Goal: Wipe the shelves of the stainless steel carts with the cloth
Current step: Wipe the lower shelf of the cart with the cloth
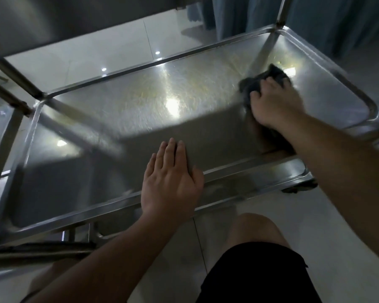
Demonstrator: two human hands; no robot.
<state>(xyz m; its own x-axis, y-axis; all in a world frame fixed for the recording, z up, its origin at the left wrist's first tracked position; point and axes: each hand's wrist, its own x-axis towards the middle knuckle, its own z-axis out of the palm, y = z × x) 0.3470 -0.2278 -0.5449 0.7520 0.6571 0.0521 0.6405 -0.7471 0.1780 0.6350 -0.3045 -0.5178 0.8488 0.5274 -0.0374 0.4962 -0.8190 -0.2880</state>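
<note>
A stainless steel cart shelf with a raised rim fills the middle of the head view. A dark grey cloth lies bunched on the shelf's right part. My right hand grips the cloth from above and holds it against the steel. My left hand rests flat with straight fingers over the shelf's near rim, fingertips on the shelf surface. Bright light spots reflect off the scratched metal.
An upper cart shelf overhangs at the top left. Cart posts stand at the far right corner and the left. A second cart's shelf adjoins at the left. My bare knee is over pale floor tiles; blue curtains hang behind.
</note>
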